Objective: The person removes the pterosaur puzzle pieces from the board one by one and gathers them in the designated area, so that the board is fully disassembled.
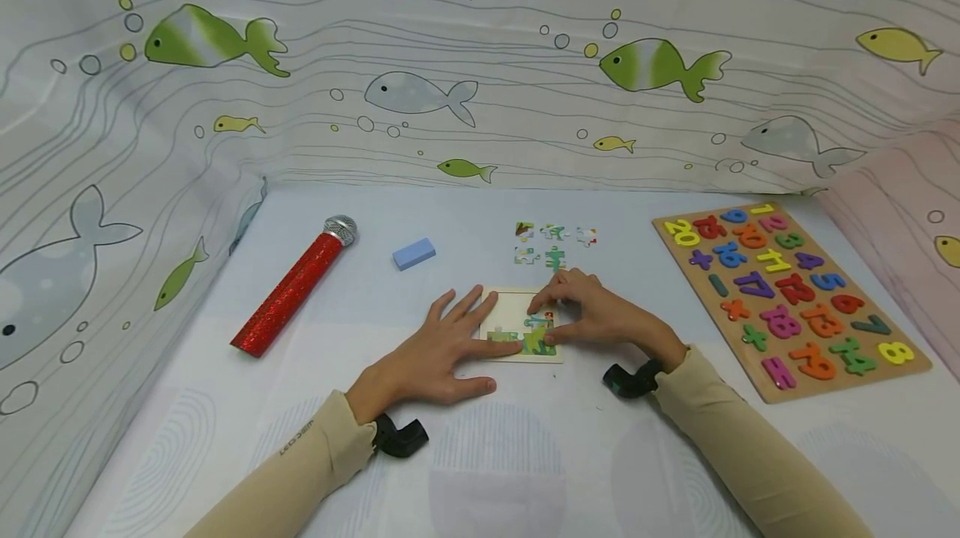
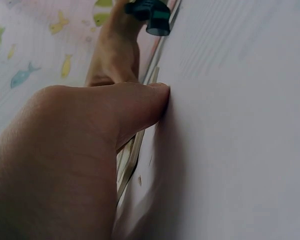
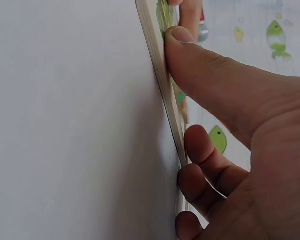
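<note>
A small wooden puzzle tray (image 1: 510,301) lies on the table under both hands, with joined green puzzle pieces (image 1: 501,336) along its near side. My left hand (image 1: 435,355) is spread flat: its index finger lies over the joined pieces, other fingertips reach the tray's left edge, and the thumb rests on the table. With bent fingers, my right hand (image 1: 592,309) pinches a puzzle piece (image 1: 538,322) at the tray's right side between index finger and thumb. In the right wrist view the thumb (image 3: 190,55) presses at the tray's rim (image 3: 162,75), other fingertips beside it.
Several loose puzzle pieces (image 1: 555,232) lie behind the tray. A blue block (image 1: 414,254) and a red glittery microphone (image 1: 292,292) are to the left. On the right lies a wooden number board (image 1: 795,305). Fish-patterned cloth (image 1: 525,47) surrounds the table.
</note>
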Action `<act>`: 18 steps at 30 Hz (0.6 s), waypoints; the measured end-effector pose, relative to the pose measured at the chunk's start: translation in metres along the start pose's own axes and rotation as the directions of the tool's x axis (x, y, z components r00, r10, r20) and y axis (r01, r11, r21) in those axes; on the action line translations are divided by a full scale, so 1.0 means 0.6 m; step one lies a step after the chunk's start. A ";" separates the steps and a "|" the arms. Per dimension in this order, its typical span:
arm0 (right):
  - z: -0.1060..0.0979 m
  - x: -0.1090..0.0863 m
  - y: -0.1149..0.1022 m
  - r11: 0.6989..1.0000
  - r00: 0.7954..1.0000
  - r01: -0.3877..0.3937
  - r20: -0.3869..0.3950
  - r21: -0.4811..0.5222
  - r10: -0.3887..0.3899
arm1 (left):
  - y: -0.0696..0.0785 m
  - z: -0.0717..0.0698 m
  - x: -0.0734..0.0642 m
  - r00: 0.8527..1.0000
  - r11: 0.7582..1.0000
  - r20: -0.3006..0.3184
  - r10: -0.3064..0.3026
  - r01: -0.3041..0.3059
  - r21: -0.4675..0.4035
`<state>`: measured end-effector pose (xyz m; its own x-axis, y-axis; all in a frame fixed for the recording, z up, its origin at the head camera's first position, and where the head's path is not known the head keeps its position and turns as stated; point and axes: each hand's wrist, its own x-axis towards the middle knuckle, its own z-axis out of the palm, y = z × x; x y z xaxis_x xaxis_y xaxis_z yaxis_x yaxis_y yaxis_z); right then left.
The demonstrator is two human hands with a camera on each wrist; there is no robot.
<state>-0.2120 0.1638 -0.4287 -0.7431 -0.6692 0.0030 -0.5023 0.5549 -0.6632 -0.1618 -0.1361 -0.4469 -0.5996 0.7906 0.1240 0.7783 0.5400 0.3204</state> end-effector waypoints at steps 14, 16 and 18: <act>-0.007 -0.003 -0.005 0.998 0.998 0.053 0.022 0.016 -0.053 | 0.000 0.000 0.001 1.000 1.000 0.004 -0.003 0.003 -0.003; -0.006 -0.003 -0.004 0.998 0.998 0.056 0.027 0.025 -0.056 | -0.001 0.001 0.001 1.000 1.000 0.004 -0.001 0.001 -0.001; -0.006 -0.002 -0.003 0.998 0.998 0.060 0.027 0.034 -0.061 | -0.001 0.002 0.001 1.000 1.000 0.002 0.001 -0.001 -0.002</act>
<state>-0.2118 0.1654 -0.4251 -0.6988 -0.7149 0.0238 -0.5308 0.4960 -0.6872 -0.1624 -0.1356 -0.4481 -0.5986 0.7917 0.1224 0.7784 0.5388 0.3222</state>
